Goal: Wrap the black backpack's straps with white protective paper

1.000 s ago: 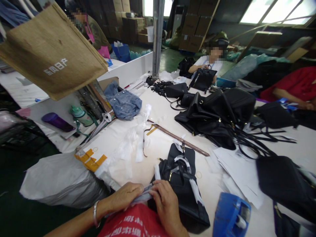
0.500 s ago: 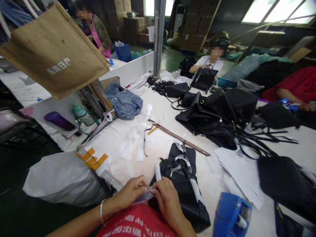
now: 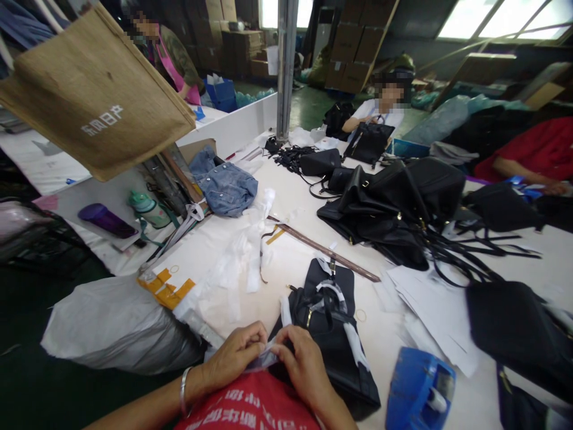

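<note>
A translucent white strip of thin wrapping (image 3: 265,359) stretches between my two hands, close to my red apron. My left hand (image 3: 239,352), with a bangle at its wrist, pinches one end of it. The fingers of my right hand (image 3: 302,358) are closed on the other end. Beside and partly under my right hand lies a black backpack (image 3: 344,358) with a gold zip. White wrapping (image 3: 356,346) covers parts of its straps, and its top flap (image 3: 333,278) is laid back away from me.
A blue tape dispenser (image 3: 421,388) stands right of the backpack. White paper sheets (image 3: 436,316) and a heap of black bags (image 3: 394,209) lie beyond. A brown strip (image 3: 326,248) crosses the table. A grey plastic sack (image 3: 116,328) is at left. Co-workers sit across the table.
My hands stay close together with the strip between them; the fingers have shifted slightly. The backpack has hardly moved.
</note>
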Demonstrator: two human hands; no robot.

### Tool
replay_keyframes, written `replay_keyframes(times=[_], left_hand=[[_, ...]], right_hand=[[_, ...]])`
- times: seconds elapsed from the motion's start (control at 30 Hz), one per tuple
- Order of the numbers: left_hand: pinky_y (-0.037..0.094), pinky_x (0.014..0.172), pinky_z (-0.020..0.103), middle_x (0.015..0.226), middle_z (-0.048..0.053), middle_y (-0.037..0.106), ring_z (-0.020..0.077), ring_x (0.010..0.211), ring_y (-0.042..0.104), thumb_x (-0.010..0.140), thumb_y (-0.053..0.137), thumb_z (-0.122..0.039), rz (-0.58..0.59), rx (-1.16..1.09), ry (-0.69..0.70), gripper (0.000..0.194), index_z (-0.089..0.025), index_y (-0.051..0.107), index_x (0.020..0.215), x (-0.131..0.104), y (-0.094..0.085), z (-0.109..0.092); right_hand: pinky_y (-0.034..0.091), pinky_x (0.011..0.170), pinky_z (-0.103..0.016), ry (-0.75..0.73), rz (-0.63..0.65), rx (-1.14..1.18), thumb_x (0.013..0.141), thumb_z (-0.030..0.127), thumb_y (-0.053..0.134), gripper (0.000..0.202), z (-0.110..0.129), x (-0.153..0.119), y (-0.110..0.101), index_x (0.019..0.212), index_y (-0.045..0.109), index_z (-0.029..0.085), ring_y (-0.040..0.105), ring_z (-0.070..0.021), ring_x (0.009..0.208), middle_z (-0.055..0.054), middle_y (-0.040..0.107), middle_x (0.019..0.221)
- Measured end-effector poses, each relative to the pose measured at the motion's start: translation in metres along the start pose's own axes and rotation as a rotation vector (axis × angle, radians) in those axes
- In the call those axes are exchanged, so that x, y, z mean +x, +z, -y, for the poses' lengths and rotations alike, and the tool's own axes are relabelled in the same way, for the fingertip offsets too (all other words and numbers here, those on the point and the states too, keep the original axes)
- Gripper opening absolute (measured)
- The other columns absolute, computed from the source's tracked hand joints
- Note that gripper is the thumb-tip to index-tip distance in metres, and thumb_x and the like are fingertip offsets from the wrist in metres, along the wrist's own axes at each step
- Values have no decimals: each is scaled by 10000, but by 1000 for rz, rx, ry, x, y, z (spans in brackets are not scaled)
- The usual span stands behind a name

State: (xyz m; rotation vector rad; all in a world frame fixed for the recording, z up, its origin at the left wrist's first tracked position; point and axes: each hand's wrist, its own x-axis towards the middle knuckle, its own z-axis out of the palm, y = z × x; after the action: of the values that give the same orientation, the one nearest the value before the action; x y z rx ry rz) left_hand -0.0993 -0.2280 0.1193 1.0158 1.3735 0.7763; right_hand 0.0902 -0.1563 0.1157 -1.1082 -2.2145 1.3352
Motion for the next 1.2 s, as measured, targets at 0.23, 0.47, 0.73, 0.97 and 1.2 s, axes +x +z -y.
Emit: replay_keyframes(times=[0.23, 0.47, 0.73, 0.97, 1.2], left_hand=[[333, 626, 232, 700, -43, 562, 125, 666, 481, 863, 562, -391, 15, 16, -29, 214, -184, 554, 917, -4, 4, -2], [290, 568, 229, 616, -60, 502, 110, 597, 436, 873, 572, -424, -82, 123, -35, 267, -179, 530, 776, -1, -1, 3], [314, 612, 247, 666, -52, 527, 130, 637, 478, 946, 440, -376, -160, 333, -22, 224, -200, 522, 833, -24, -16, -13], [337, 648, 260, 736, -24, 587, 154, 693, 550, 972, 391, -357, -208, 484, 28, 205, -222, 518, 884, -24, 9, -14], [352, 674, 262, 750, -24, 589, 164, 717, 570, 980, 379, -370, -247, 523, -8, 208, -234, 489, 868, -27, 18, -5]], right_hand=[[391, 797, -274, -38, 104, -64, 891, 194, 577, 91, -1, 2, 4, 827, 637, 218, 593, -154, 815, 19, 667, 817], [411, 774, -268, -108, 223, -121, 930, 248, 530, 152, 1, 5, -20, 1057, 613, 244, 610, -175, 873, -9, 683, 921], [406, 778, -286, -218, 315, -233, 941, 216, 457, 198, -25, 28, -72, 906, 651, 237, 614, -174, 812, -7, 693, 841], [393, 791, -279, -376, 365, -273, 885, 139, 476, 194, 7, 32, -49, 880, 655, 213, 609, -175, 807, -27, 687, 815], [408, 742, -250, -380, 423, -243, 874, 191, 561, 167, -15, 38, -49, 1001, 661, 229, 635, -186, 855, -35, 714, 886]])
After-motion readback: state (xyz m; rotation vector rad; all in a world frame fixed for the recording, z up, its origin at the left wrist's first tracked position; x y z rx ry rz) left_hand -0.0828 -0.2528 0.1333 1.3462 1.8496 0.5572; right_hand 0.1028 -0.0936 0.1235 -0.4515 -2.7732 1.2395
